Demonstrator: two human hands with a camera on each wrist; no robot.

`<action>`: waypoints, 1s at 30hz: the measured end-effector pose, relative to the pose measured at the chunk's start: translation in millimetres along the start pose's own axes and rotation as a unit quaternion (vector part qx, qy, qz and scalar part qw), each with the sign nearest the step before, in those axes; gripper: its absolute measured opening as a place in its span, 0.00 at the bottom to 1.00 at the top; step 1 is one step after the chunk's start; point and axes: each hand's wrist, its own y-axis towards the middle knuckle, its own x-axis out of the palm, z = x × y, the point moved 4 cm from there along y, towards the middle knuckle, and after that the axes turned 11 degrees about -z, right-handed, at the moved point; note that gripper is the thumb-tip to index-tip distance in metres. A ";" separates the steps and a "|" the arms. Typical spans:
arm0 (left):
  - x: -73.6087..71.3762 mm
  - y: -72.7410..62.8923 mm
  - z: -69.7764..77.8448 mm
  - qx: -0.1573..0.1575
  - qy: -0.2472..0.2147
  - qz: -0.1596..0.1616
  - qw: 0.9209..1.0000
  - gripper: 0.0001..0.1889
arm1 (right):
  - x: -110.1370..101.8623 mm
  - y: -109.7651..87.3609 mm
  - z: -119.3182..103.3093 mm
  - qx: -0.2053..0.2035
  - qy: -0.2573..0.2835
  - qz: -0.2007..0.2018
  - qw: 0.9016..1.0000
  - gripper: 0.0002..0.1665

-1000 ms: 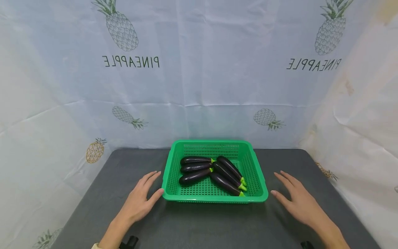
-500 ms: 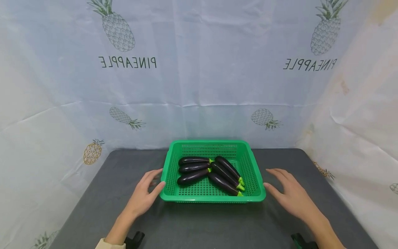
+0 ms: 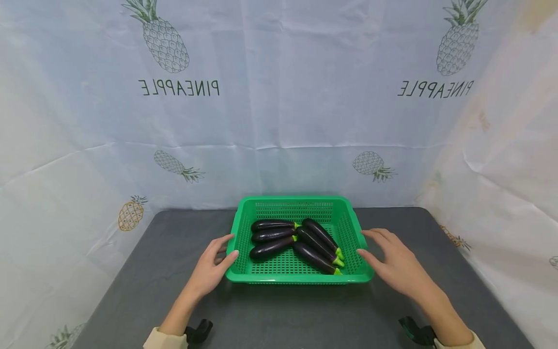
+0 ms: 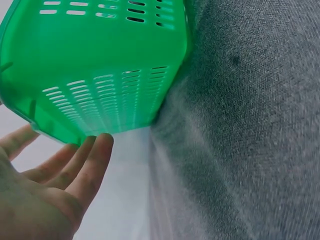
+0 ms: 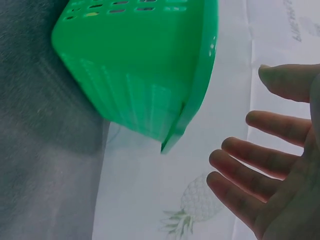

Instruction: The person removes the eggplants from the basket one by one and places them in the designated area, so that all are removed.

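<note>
A green plastic basket [image 3: 301,278] with slotted walls sits on the dark table. Inside lie several glossy dark purple eggplants [image 3: 272,249], in a left group and a right group, their green stem ends toward the right. My left hand [image 3: 208,270] is at the basket's left rim, thumb over the rim and the other fingers along the outer side. In the left wrist view those fingers [image 4: 92,167] are stretched out beneath the rim. My right hand [image 3: 398,266] reaches to the right rim with spread fingers; the right wrist view shows a gap between its fingertips [image 5: 227,145] and the basket wall.
The dark grey tabletop [image 3: 296,320] runs under the basket and both arms. Behind it hangs a pale curtain [image 3: 305,97] with pineapple prints, which also covers both sides. Black straps [image 3: 198,331] are on the wrists.
Both hands have moved inward to the basket's side rims, the left going right and the right going left. Basket and eggplants lie as before, apart from a slight shift of the view.
</note>
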 end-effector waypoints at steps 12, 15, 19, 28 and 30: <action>5.1 4.6 -2.3 -0.012 -0.059 -0.022 0.998 0.30 | 8.1 23.5 -19.1 -0.031 -0.019 -0.008 0.999 0.27; 6.6 5.7 -3.9 -0.016 -0.057 -0.025 0.998 0.30 | 11.3 29.4 -22.0 -0.032 -0.018 -0.012 0.999 0.27; 7.8 6.2 -4.8 -0.013 -0.060 -0.026 0.998 0.31 | 14.8 37.2 -26.8 -0.034 -0.011 -0.020 0.999 0.26; 9.1 12.1 -4.5 0.013 -0.087 -0.028 0.996 0.29 | 23.9 50.0 -34.7 -0.040 0.008 -0.042 0.998 0.27; 9.3 12.7 -4.3 0.016 -0.093 -0.028 0.995 0.28 | 25.7 51.7 -36.4 -0.041 0.011 -0.045 0.998 0.27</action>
